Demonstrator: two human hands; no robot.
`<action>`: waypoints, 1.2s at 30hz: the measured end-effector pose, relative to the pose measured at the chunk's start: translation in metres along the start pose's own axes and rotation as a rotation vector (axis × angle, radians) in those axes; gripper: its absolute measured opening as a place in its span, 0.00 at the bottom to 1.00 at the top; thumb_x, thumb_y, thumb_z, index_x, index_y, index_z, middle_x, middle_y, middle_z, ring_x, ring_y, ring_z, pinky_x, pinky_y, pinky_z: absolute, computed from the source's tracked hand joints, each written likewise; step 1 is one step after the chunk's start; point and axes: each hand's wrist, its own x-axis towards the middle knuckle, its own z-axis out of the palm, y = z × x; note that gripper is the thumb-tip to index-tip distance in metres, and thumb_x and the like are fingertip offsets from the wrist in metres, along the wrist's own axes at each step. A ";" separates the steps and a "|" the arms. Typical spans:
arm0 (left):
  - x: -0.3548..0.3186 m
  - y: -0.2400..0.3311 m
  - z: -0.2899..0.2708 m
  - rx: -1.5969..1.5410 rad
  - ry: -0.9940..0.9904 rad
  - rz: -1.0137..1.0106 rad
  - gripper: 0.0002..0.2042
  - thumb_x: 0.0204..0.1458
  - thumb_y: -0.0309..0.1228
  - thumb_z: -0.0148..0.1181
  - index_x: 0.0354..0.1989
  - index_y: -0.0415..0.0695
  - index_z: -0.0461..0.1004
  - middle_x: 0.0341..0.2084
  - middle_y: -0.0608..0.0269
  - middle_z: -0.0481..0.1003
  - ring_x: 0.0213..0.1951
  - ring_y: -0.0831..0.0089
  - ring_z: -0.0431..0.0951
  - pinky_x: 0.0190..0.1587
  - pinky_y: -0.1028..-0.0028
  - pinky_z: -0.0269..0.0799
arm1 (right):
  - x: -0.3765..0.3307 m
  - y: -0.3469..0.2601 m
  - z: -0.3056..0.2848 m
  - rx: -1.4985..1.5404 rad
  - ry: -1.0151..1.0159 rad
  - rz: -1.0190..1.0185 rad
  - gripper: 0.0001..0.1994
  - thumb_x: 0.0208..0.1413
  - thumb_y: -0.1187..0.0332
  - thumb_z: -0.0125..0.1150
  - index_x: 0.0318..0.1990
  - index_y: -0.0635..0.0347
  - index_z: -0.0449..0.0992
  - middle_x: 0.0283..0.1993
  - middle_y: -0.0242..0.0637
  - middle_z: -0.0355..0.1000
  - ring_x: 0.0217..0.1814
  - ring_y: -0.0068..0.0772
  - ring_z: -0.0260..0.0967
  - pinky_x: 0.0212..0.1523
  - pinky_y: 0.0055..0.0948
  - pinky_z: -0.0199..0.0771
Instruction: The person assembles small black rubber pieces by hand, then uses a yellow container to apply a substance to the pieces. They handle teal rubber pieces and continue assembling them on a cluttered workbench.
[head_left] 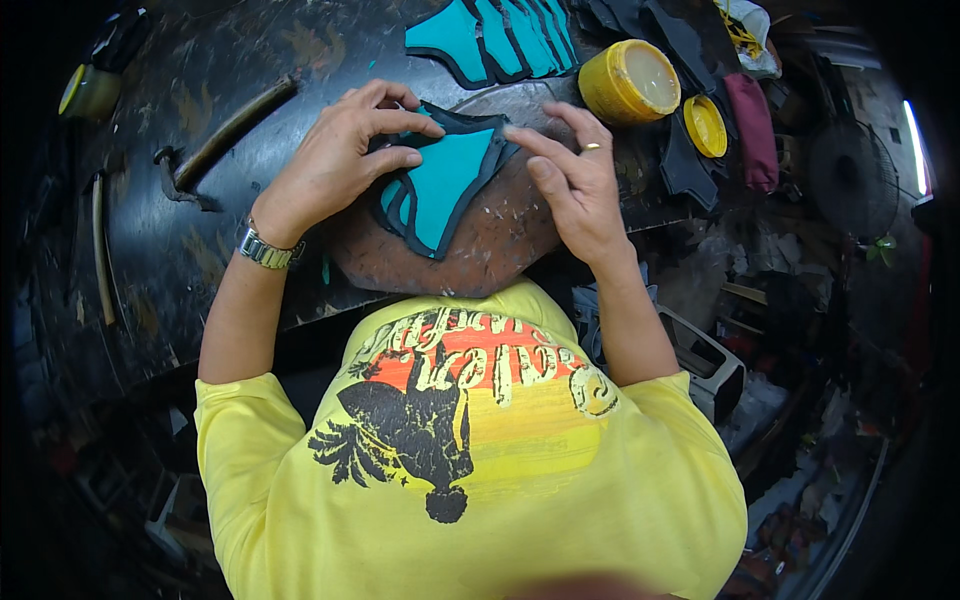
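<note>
A teal cut piece with black edging (pixel 455 175) lies over similar teal pieces on a worn brown board (pixel 500 240). The pieces look like shoe-upper panels, though I cannot be sure. My left hand (pixel 335 155), with a metal watch at its wrist, has thumb and bent fingers closed at the upper left edge of the top piece. At the opposite corner, my right hand (pixel 578 180) touches the black edging with its index fingertip. Its thumb stands apart, and a ring shows on one finger.
More teal panels (pixel 450 40) lie in a row at the far side of the dark table (pixel 130 240). A yellow tub (pixel 605 85) of pale stuff stands right, beside its yellow lid (pixel 705 127). A hammer (pixel 230 130) rests left. Black pieces (pixel 685 165) lie near a maroon pouch (pixel 750 130).
</note>
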 end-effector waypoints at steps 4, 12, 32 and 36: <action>-0.003 0.004 0.003 0.052 0.060 0.054 0.16 0.49 0.36 0.73 0.47 0.49 0.83 0.52 0.59 0.74 0.54 0.58 0.75 0.55 0.63 0.72 | 0.003 0.009 0.020 -0.245 -0.144 0.012 0.20 0.66 0.47 0.53 0.62 0.33 0.77 0.75 0.48 0.56 0.81 0.57 0.36 0.74 0.68 0.33; -0.006 0.016 0.014 0.102 0.099 0.002 0.23 0.46 0.42 0.75 0.50 0.49 0.78 0.54 0.58 0.74 0.57 0.54 0.73 0.57 0.60 0.68 | -0.015 0.002 0.013 -0.310 -0.216 -0.049 0.25 0.64 0.42 0.52 0.67 0.28 0.72 0.78 0.46 0.50 0.81 0.60 0.36 0.71 0.76 0.31; -0.006 0.019 0.019 0.107 0.135 -0.013 0.24 0.45 0.39 0.75 0.52 0.47 0.77 0.53 0.58 0.74 0.56 0.54 0.73 0.57 0.61 0.69 | -0.023 -0.002 0.014 -0.425 -0.286 -0.058 0.29 0.64 0.39 0.50 0.71 0.29 0.65 0.79 0.47 0.47 0.81 0.63 0.35 0.71 0.77 0.31; 0.002 0.016 0.016 0.076 0.117 -0.007 0.19 0.47 0.35 0.74 0.46 0.43 0.77 0.51 0.58 0.74 0.54 0.55 0.74 0.56 0.63 0.69 | -0.040 -0.016 0.009 -0.382 -0.372 -0.154 0.28 0.62 0.38 0.52 0.69 0.27 0.69 0.80 0.44 0.44 0.83 0.60 0.30 0.71 0.78 0.28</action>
